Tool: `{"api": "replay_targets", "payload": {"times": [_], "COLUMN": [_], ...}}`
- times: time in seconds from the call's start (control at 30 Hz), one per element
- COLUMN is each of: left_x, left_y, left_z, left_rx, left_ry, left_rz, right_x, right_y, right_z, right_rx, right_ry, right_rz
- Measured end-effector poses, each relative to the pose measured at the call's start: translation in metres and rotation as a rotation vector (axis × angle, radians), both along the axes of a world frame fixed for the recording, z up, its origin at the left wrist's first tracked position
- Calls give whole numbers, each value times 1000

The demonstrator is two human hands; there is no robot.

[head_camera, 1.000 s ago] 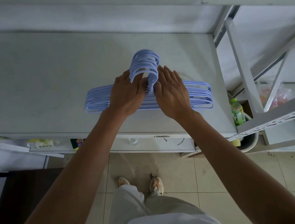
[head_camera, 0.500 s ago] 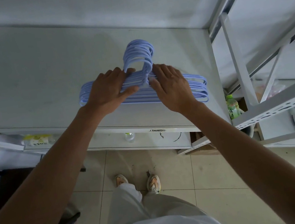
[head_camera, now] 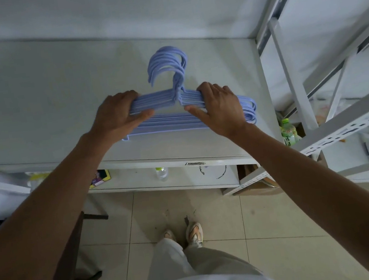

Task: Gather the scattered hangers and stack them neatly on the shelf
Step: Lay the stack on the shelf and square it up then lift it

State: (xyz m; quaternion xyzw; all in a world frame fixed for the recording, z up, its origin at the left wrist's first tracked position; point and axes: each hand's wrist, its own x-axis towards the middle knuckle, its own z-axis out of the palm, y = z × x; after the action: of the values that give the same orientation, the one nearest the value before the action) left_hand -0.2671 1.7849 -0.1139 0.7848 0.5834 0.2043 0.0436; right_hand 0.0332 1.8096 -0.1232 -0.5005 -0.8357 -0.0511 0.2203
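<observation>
1. Pale grey flat shelf board (head_camera: 43, 107): fills the upper and middle left of the frame; its front edge runs across the centre.
2. White perforated metal shelving unit (head_camera: 351, 121): occupies the right side of the frame, with packaged goods on its lower levels.
3. Beige tiled floor (head_camera: 272, 217): lower centre; the person's two sneakers stand on it.
4. Stack of light blue plastic clothes hangers (head_camera: 176, 119): lies on the shelf board at upper centre, near the front edge, hooks bunched together and pointing toward the top of the frame.
5. Left hand (head_camera: 116, 118): just left of centre, fingers curled over the left shoulder of the hanger stack and the thumb pressed beneath, clamping the bars.
6. Right hand (head_camera: 219, 108): just right of centre, fingers curled over the right shoulder of the stack, thumb extended against the bars.
7. Green-capped drink bottle (head_camera: 288, 132): right of centre, below the shelf board's right end.
</observation>
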Motion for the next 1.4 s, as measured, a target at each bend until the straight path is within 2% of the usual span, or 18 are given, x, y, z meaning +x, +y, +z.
{"api": "replay_targets", "payload": {"times": [0.1,0.2,0.3,0.43,0.57,0.63,0.73,0.8,0.93,1.1,1.2,1.4], "left_x": [9,9,2,-8,-20,-28,-29,-23,-26,-27,-23,-17], "left_y": [5,9,8,7,4,-2,-9,-12,-10,-14,-20,-20], "left_z": [-2,-8,-16,-19,-29,-36,-45,-48,-59,-78,-83,-92], "left_rx": [39,109,177,162,160,126,88,87,109,135,154,218], "left_ry": [77,115,78,24,6,-72,-326,-417,-465,-479,-583,-742], "left_rz": [109,78,27,-48,-3,48,55,73,154,237,271,321], "right_x": [5,17,32,49,55,55,57,59,76,97,94,96], "right_y": [7,12,11,8,9,9,9,10,10,2,1,4], "right_z": [5,7,1,-7,-11,-9,-8,-9,-16,-36,-44,-61], "right_rx": [-24,13,55,75,90,80,73,74,57,17,22,43], "right_ry": [12,42,26,-36,-19,-9,9,3,22,210,308,388], "right_rz": [7,35,16,-56,-27,-28,-19,-10,-54,-113,-120,-187]}}
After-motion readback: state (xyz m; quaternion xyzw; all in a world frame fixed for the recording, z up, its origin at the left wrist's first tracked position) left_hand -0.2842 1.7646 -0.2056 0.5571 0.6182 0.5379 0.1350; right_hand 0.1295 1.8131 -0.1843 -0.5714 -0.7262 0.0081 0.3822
